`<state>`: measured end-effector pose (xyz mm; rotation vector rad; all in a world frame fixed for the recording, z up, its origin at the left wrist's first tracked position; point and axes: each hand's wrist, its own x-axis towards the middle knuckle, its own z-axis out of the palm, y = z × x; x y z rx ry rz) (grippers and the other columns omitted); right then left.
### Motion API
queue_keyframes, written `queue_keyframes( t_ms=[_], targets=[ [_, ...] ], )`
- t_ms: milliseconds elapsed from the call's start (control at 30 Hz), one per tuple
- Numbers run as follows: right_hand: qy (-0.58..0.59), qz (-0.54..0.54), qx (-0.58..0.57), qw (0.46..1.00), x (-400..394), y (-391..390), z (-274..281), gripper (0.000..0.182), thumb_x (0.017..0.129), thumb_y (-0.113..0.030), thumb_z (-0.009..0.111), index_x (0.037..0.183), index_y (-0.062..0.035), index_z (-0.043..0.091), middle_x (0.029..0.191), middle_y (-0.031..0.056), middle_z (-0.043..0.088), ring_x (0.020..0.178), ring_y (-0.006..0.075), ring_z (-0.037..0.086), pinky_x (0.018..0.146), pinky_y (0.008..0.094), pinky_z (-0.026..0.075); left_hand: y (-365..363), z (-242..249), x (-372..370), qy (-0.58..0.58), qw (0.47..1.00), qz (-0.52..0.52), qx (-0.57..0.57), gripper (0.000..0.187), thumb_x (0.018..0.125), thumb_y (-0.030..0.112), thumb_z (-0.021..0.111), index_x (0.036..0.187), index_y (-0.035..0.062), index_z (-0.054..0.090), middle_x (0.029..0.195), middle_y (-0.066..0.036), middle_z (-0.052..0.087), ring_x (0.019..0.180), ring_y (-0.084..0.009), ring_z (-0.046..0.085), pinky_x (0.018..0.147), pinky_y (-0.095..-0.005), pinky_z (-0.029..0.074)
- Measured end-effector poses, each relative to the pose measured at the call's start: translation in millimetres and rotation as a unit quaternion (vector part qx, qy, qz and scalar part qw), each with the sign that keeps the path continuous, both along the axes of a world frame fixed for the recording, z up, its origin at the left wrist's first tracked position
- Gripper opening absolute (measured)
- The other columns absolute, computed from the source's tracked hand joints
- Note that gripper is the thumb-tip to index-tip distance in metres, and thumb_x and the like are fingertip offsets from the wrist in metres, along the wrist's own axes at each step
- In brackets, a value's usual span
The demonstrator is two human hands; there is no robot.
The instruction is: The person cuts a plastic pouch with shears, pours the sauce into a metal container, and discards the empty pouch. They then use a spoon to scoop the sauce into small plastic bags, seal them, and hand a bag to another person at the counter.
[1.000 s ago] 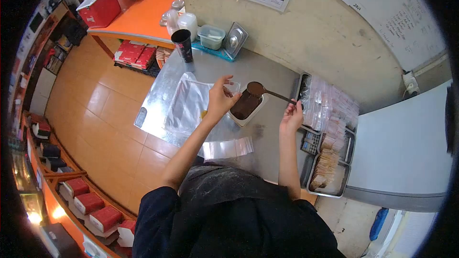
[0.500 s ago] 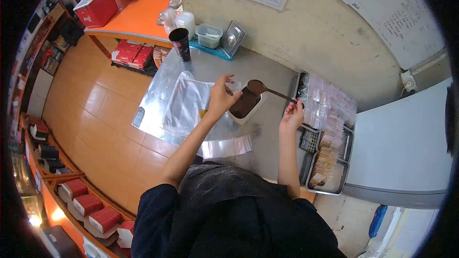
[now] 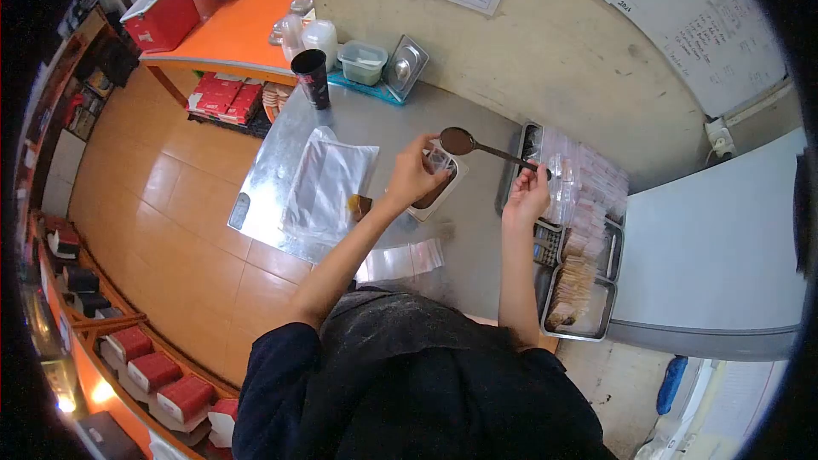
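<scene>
My right hand (image 3: 528, 194) is closed on the handle of a long ladle (image 3: 457, 141), whose round bowl holds dark brown stuff. The bowl is above the steel table, just beyond a rectangular container (image 3: 460, 181) with brown contents. Over that container, my left hand (image 3: 412, 172) holds a small clear plastic bag (image 3: 439, 160) between its fingers. Part of the container is hidden by the left hand. A large clear plastic sheet (image 3: 328, 187) lies left of the left hand, and a small brown and yellow item (image 3: 359, 205) is by the left forearm.
Small clear bags (image 3: 400, 261) lie at the near table edge. A black cup (image 3: 312, 78), a lidded tub (image 3: 363, 62) and a metal lid (image 3: 406, 66) stand at the back. Trays of filled packets (image 3: 573, 294) are at the right, beside a white appliance (image 3: 716, 238).
The left hand has moved right and over the container with the clear bag. The ladle bowl has moved slightly away from the container. The whole view has shifted a little.
</scene>
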<state>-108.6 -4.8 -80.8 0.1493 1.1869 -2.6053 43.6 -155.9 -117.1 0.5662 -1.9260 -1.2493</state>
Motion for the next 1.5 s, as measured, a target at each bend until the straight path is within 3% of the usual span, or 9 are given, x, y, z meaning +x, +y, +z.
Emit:
queue_keyframes(
  t_ms=[600, 767, 1167, 1500],
  targets=[
    [0.094, -0.059, 0.050, 0.993, 9, -2, 34, 0.026, 0.097, -0.024, 0.060, 0.088, -0.0001, 0.065, 0.074, 0.0017, 0.059, 0.063, 0.0077, 0.051, 0.056, 0.0214, 0.038, 8, 10, -5, 0.014, 1.000, -0.002, -0.002, 0.067, 0.064, 0.008, 0.078, 0.126, 0.0058, 0.053, 0.097, -0.014, 0.067, 0.061, -0.0177, 0.064, 0.059, -0.0315, 0.053],
    [0.108, -0.064, 0.060, 0.990, 9, -3, 42, 0.027, 0.097, -0.025, 0.059, 0.087, -0.0004, 0.065, 0.073, 0.0016, 0.059, 0.062, 0.0071, 0.050, 0.054, 0.0214, 0.038, 7, 12, -4, -0.006, 0.999, -0.017, 0.031, 0.066, 0.065, 0.015, 0.082, 0.124, 0.0041, 0.054, 0.099, -0.012, 0.067, 0.068, -0.0182, 0.066, 0.062, -0.0313, 0.054],
    [0.214, -0.079, 0.095, 0.969, 18, -5, 67, 0.026, 0.097, -0.025, 0.059, 0.086, -0.0022, 0.064, 0.071, 0.0005, 0.058, 0.060, 0.0059, 0.049, 0.055, 0.0198, 0.038, 8, 10, -8, 0.000, 0.999, -0.019, 0.025, 0.069, 0.064, 0.015, 0.082, 0.126, 0.0072, 0.052, 0.098, -0.012, 0.067, 0.067, -0.0179, 0.066, 0.061, -0.0315, 0.054],
    [0.315, -0.106, 0.144, 0.932, 27, -6, 84, 0.032, 0.098, -0.025, 0.057, 0.085, 0.0023, 0.064, 0.065, 0.0035, 0.058, 0.056, 0.0068, 0.049, 0.051, 0.0203, 0.037, 11, 14, -8, 0.005, 0.999, -0.017, 0.046, 0.068, 0.064, 0.012, 0.081, 0.126, 0.0106, 0.053, 0.092, -0.010, 0.064, 0.065, -0.0175, 0.064, 0.061, -0.0311, 0.053]
  ],
)
